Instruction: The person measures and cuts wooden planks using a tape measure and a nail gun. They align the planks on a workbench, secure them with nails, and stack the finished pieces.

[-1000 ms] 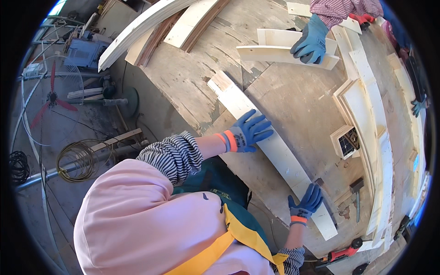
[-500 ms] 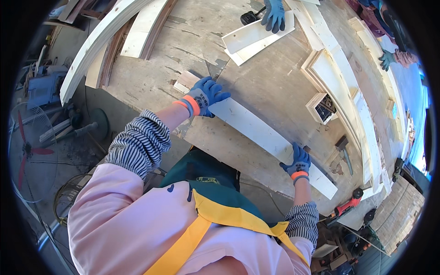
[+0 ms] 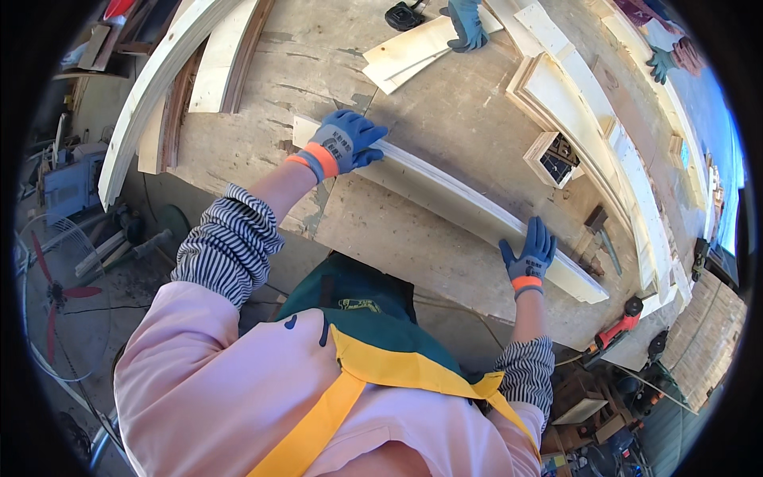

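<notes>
A long pale plywood strip [image 3: 445, 191] lies slantwise near the table's front, tipped so that its layered edge shows. My left hand [image 3: 340, 143], in a blue-grey glove with an orange cuff, is closed on the strip near its far left end; part of the grip is hidden. Toward the other end, my right hand [image 3: 529, 253] rests against the strip in a matching glove, its fingers and thumb spread. Beyond the strip, another person's gloved hand [image 3: 466, 25] is on two short boards [image 3: 413, 49].
A black tape measure [image 3: 405, 16] lies at the far side. Curved plywood pieces [image 3: 572, 99] and a small wooden box [image 3: 552, 159] stand at the right. A hammer [image 3: 606, 238] and a red power tool [image 3: 620, 324] lie near the right edge. A fan [image 3: 56, 292] stands at the left.
The plywood strip has tipped from flat onto its edge and shifted slightly right. My right hand's fingers have spread out. A small wood offcut by my left hand no longer shows.
</notes>
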The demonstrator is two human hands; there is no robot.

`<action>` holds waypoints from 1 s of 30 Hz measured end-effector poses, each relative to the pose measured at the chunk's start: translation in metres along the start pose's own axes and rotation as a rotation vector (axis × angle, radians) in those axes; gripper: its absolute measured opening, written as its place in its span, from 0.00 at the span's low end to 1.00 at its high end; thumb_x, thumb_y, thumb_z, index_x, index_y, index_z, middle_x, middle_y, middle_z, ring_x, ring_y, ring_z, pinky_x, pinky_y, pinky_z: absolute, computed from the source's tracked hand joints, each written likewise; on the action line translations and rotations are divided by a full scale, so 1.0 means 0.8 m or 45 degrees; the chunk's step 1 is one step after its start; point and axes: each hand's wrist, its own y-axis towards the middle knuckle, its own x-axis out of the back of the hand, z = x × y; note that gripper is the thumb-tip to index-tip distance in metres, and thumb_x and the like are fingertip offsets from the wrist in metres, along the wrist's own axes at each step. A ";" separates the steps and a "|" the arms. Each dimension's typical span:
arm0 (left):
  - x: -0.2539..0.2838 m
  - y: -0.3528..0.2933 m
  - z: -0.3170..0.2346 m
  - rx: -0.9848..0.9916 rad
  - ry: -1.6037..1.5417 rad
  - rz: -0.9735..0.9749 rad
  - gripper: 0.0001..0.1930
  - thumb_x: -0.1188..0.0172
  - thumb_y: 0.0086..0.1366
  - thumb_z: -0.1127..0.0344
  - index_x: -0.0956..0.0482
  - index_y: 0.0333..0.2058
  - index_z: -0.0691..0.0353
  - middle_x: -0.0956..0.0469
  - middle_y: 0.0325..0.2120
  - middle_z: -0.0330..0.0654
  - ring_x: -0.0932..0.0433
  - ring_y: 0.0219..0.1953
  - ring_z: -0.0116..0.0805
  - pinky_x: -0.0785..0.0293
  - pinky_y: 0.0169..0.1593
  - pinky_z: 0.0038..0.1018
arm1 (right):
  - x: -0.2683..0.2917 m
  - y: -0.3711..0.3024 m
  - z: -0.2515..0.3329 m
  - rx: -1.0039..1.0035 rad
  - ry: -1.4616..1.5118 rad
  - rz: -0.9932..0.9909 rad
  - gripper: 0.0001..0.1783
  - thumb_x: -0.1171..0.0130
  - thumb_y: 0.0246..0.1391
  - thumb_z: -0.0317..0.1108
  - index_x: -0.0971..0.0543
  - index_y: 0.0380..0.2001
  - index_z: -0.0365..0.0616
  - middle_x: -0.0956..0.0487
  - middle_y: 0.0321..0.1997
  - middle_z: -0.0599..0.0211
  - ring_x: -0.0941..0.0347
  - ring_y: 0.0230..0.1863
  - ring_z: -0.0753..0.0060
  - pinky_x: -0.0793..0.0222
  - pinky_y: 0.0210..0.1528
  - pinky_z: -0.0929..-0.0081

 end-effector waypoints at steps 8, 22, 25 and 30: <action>-0.046 0.006 -0.026 0.083 0.180 -0.065 0.47 0.33 0.44 0.35 0.38 0.62 0.47 0.34 0.56 0.43 0.37 0.61 0.47 0.49 0.68 0.47 | 0.011 0.061 0.038 0.031 -0.168 0.466 0.60 0.29 0.31 0.61 0.43 0.67 0.49 0.37 0.68 0.61 0.45 0.69 0.56 0.61 0.72 0.46; -0.074 -0.017 -0.033 -0.054 0.020 -0.170 0.52 0.27 0.35 0.42 0.40 0.60 0.50 0.35 0.53 0.44 0.37 0.57 0.46 0.47 0.66 0.46 | -0.039 -0.129 0.019 -0.634 0.282 -0.031 0.46 0.33 0.45 0.48 0.38 0.66 0.46 0.38 0.67 0.50 0.42 0.67 0.47 0.46 0.67 0.55; -0.017 -0.004 -0.054 0.047 0.122 0.360 0.59 0.29 0.35 0.34 0.45 0.64 0.53 0.40 0.62 0.45 0.41 0.63 0.48 0.54 0.70 0.47 | -0.059 -0.204 0.044 -0.804 0.367 0.099 0.44 0.33 0.47 0.46 0.38 0.65 0.44 0.38 0.67 0.46 0.41 0.66 0.43 0.43 0.66 0.55; -0.003 0.020 -0.043 0.057 0.123 0.598 0.51 0.33 0.44 0.34 0.40 0.64 0.50 0.35 0.60 0.43 0.37 0.62 0.44 0.44 0.66 0.41 | -0.034 -0.194 0.074 -0.739 0.416 0.064 0.43 0.33 0.46 0.45 0.37 0.64 0.44 0.37 0.66 0.47 0.41 0.65 0.45 0.42 0.65 0.54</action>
